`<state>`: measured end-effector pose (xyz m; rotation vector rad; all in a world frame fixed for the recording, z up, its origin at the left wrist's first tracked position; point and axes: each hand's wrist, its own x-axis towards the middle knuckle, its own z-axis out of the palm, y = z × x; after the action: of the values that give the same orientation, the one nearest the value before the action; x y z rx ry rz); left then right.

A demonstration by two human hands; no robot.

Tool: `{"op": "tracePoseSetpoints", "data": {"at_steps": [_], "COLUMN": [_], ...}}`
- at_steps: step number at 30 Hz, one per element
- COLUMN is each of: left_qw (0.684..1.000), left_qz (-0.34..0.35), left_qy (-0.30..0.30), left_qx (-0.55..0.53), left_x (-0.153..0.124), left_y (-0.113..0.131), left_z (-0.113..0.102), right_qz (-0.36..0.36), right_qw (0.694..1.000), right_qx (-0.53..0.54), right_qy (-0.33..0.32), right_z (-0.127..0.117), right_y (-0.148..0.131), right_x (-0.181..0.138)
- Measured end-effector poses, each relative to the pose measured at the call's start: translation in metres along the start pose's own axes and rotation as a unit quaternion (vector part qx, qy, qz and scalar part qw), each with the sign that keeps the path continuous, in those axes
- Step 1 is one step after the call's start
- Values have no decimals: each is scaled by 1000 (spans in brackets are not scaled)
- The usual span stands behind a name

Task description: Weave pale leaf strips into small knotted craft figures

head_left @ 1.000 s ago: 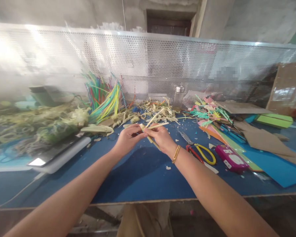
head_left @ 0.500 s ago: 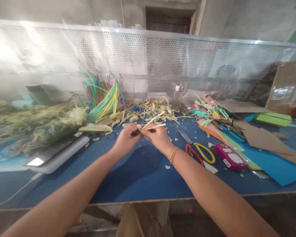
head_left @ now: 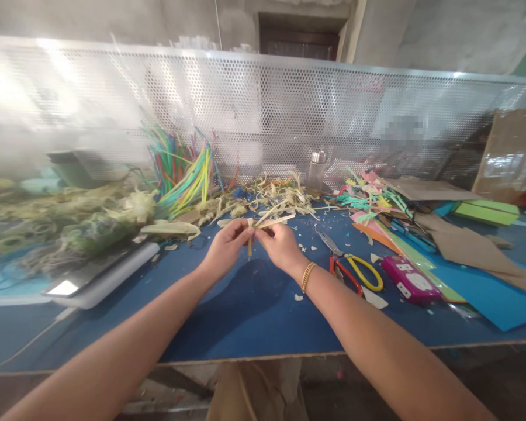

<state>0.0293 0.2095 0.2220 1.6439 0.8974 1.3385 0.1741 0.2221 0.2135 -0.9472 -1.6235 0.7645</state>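
Note:
Above the middle of the blue table, my left hand and my right hand meet fingertip to fingertip, both closed. Between them they pinch pale, flat plant-fibre strips, which look like dried husk. One end sticks out to the right over my right hand, and a short end hangs below the fingertips. Where the strips cross is mostly covered by my fingers. To the right of my right hand lie pliers or snips with one red and one yellow handle.
Behind my hands spreads a heap of pale fibre scraps. Colourful pipe cleaners or thin strips stand back left. A tablet-like device lies left. A magenta box and coloured paper sheets lie right. A bottle stands near the perforated screen.
The strips have shifted in my fingers: a raised end has come down, and a short end now hangs below. My hands are turned slightly, with fingertips closer together.

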Motion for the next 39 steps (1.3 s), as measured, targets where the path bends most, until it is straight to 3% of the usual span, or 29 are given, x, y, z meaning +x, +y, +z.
{"op": "tracePoseSetpoints", "data": {"at_steps": [6, 8, 10, 12, 13, 16, 18, 20, 25, 30, 33, 39], "left_qw": [998, 994, 986, 977, 973, 963, 957, 954, 956, 976, 988, 999], "left_qz": [-39, -71, -105, -134, -146, -174, -184, -193, -194, -138, -95, -29], "left_qy": [48, 66, 82, 89, 90, 80, 74, 68, 49, 13, 10, 43], "left_qx": [-17, -54, -99, -138, -154, -191, -212, -221, -216, -167, -121, 13], "left_x": [5, 6, 7, 8, 8, 8, 8, 8, 7, 3, 2, 4], "left_y": [-1, 0, 1, 3, 4, 6, 6, 7, 5, 5, 5, 2], "left_z": [-6, -8, -10, -11, -11, -12, -12, -12, -11, -8, -7, -6], "right_qz": [29, 21, -29, -116, -163, -258, -283, -287, -269, -213, -170, -41], "right_qw": [999, 999, 985, 952, 934, 898, 882, 875, 893, 928, 945, 988], "right_qx": [28, -20, -97, -191, -237, -344, -378, -386, -359, -304, -275, -147], "right_qy": [-15, 40, 136, 211, 214, 92, -1, -48, -42, 22, 45, 29], "right_z": [-2, -7, -15, -24, -28, -35, -34, -32, -27, -23, -20, -13], "right_y": [2, 0, -3, -9, -13, -23, -26, -26, -23, -18, -13, -3], "right_x": [1, 2, 2, 3, 3, 3, 2, 2, 0, 0, 0, 0]}}
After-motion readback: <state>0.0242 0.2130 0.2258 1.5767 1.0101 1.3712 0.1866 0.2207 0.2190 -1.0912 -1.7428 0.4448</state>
